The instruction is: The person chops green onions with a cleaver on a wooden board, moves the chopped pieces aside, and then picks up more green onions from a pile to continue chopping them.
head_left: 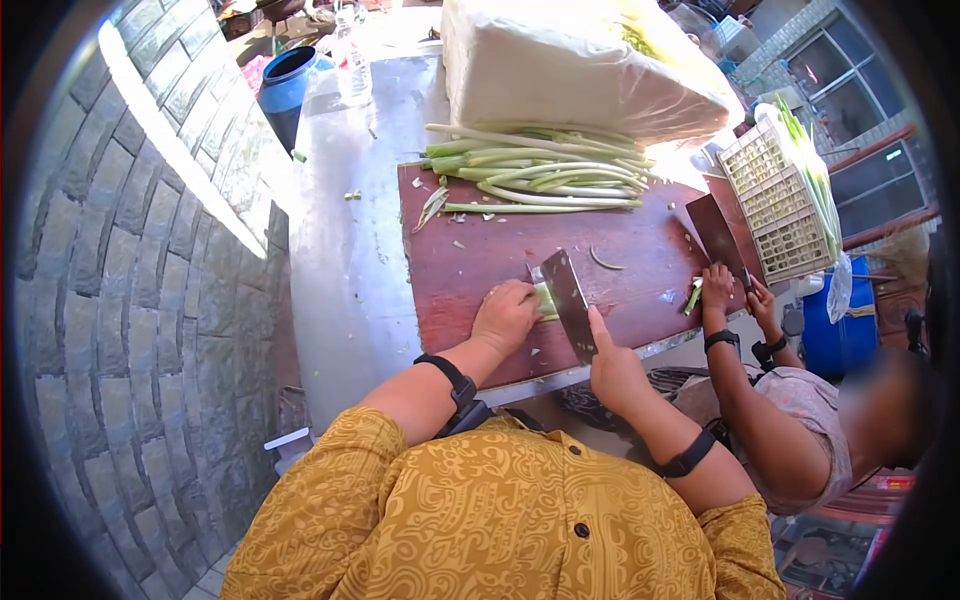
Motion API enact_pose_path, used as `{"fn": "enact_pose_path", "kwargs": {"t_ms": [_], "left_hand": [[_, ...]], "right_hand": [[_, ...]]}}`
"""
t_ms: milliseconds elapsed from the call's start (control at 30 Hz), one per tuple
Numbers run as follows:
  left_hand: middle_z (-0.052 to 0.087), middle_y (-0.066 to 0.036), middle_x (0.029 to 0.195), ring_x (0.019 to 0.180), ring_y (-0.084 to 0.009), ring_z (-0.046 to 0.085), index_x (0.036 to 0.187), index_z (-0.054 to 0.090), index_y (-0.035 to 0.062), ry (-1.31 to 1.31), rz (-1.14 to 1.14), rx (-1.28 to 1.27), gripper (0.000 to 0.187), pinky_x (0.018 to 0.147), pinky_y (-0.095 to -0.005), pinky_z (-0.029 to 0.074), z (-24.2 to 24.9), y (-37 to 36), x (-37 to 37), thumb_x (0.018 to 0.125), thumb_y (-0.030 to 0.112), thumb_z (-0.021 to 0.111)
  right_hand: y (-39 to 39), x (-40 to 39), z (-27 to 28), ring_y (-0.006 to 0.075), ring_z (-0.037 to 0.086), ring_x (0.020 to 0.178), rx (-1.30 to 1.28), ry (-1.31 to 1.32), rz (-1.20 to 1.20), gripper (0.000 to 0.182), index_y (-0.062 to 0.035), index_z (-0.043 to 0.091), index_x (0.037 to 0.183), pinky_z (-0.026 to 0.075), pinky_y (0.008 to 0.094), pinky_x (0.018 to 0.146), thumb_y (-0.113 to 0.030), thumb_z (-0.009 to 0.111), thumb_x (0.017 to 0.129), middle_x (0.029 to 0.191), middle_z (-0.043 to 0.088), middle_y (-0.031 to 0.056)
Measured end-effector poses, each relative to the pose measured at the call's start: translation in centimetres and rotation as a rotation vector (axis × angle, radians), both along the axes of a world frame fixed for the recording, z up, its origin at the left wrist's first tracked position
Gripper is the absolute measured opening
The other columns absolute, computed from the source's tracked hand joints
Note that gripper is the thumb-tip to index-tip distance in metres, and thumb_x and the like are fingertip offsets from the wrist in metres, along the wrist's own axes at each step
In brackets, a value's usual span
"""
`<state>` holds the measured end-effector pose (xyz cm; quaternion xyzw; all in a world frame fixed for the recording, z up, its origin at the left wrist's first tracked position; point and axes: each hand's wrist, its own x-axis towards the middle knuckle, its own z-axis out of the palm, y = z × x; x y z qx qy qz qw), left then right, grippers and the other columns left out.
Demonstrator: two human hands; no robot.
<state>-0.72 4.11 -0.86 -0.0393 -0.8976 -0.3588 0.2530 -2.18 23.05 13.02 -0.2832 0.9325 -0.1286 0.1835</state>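
A: Where are the cut stalks [545,299] you have hold of?

B: On the reddish board [470,265], between its middle and the near edge. My left hand [504,314] is clamped over them, fingers bent down from above.

A: And your other hand?

B: My right hand [616,376] is closed on the cleaver [571,308], forefinger laid along the blade. The blade stands just beside the stalks; I can't tell whether its edge meets the wood.

A: How do those stalks handle?

B: Light, I'd judge, and fairly stiff at this short length, but easy to crush or split under a hard squeeze. The cut faces are probably wet, so pieces could slide or roll apart. I'd press them together from above, fingertips tucked back, and keep off the cut ends.

A: What about the long pile [545,172]?

B: It lies along the board's far edge, towards the far left corner. Some stalks there curve, so I expect them to flex. I'd take a few near the middle, so neither end sags.

A: The cleaver too?

B: Likely the heaviest thing in my hands, rigid and weighted to the front. I'd grip it close up behind the blade.
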Motion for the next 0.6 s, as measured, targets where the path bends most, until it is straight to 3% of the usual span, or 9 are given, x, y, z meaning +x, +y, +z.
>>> {"fn": "enact_pose_path", "kwargs": {"t_ms": [200, 400, 500, 600], "left_hand": [[0.059, -0.006, 0.092, 0.091, -0.0264, 0.057, 0.084, 0.066, 0.0058, 0.008, -0.006, 0.021, 0.021, 0.079, -0.0385, 0.047, 0.0, -0.2, -0.4, 0.065, 0.015, 0.073], [0.059, -0.006, 0.092, 0.091, -0.0266, 0.057, 0.085, 0.066, 0.0064, 0.008, -0.021, -0.018, 0.023, 0.079, -0.0383, 0.047, 0.2, -0.4, -0.5, 0.065, 0.015, 0.073], [0.059, -0.007, 0.097, 0.094, -0.0266, 0.057, 0.090, 0.066, 0.0070, 0.011, -0.030, -0.060, 0.027, 0.081, -0.0378, 0.047, 0.4, -0.3, -0.1, 0.066, 0.018, 0.073], [0.058, -0.007, 0.108, 0.103, -0.0272, 0.055, 0.099, 0.065, 0.0092, -0.033, -0.040, -0.097, 0.035, 0.086, -0.0402, 0.046, 1.1, -0.7, 0.3, 0.069, 0.024, 0.074]], "right_hand": [[-0.9, -0.5, -0.5, 0.0460, 0.059, 0.062, 0.096, -0.028, 0.035, 0.076, -0.0057, 0.016, 0.147, 0.046, 0.0538, 0.062, 0.000, 0.049, 0.079, 0.066, 0.059, 0.0269], [-3.7, -2.9, -6.0, 0.0459, 0.060, 0.066, -0.046, 0.085, -0.099, 0.079, -0.0090, 0.011, 0.148, 0.047, 0.0529, 0.064, -0.003, 0.050, 0.080, 0.070, 0.061, 0.0268], [-2.5, -3.8, -8.8, 0.0466, 0.060, 0.069, -0.399, 0.193, -0.188, 0.076, -0.0087, 0.014, 0.148, 0.047, 0.0526, 0.065, -0.002, 0.048, 0.081, 0.073, 0.061, 0.0272], [-1.4, -4.0, -9.1, 0.0477, 0.059, 0.071, -0.516, 0.241, -0.176, 0.072, -0.0084, 0.018, 0.148, 0.047, 0.0527, 0.066, -0.001, 0.047, 0.081, 0.075, 0.061, 0.0280]]}}
